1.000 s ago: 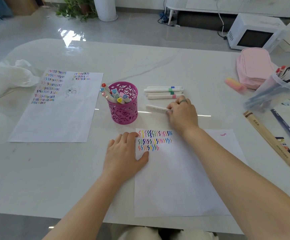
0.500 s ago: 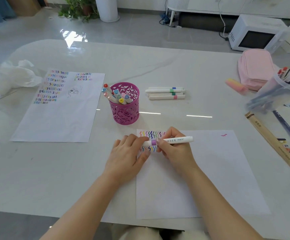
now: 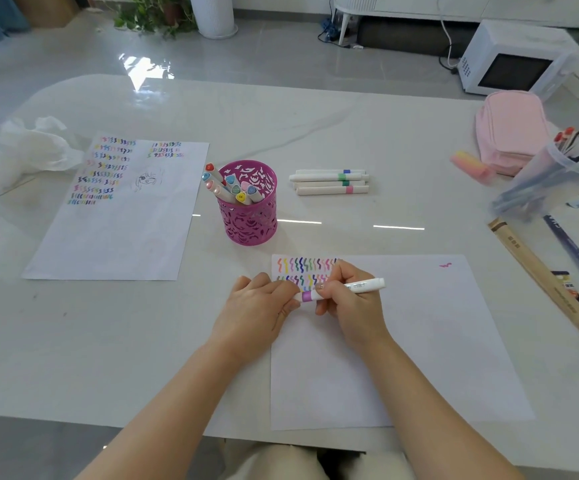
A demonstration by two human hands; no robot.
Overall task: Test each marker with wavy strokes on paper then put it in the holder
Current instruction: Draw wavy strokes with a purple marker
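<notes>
- The pale marbled surface (image 3: 315, 126) fills most of the view and carries everything here.
- The paper (image 3: 419, 341) lies near me, right of centre. Rows of wavy strokes (image 3: 302, 266) in many colours sit in its far left corner.
- A second sheet (image 3: 118, 237) lies well apart on the left, with rows of coloured marks and a small drawn face in its far part.
- A pink pouch (image 3: 509, 129) rests at the far right, and a clear tub of pens (image 3: 558, 174) sits just beside it.
- The holder (image 3: 251, 223), a magenta cut-out cup, stands upright between the two sheets, near the paper's far left corner. Tested markers (image 3: 225, 188) lean out of it to the left.
- My left grip (image 3: 257, 313) sits at the paper's left edge, its fingertips closed on the marker's left end.
- My right grip (image 3: 354, 306) is over the paper by the strokes, clamped around the marker's barrel.
- Four white markers (image 3: 329, 181) lie side by side on the surface, right of the holder.
- The marker (image 3: 364, 285) is white with a purple band. It lies almost level between both grips, above the paper, and its right end pokes out past my right grip. I cannot tell whether its tip is bare.
</notes>
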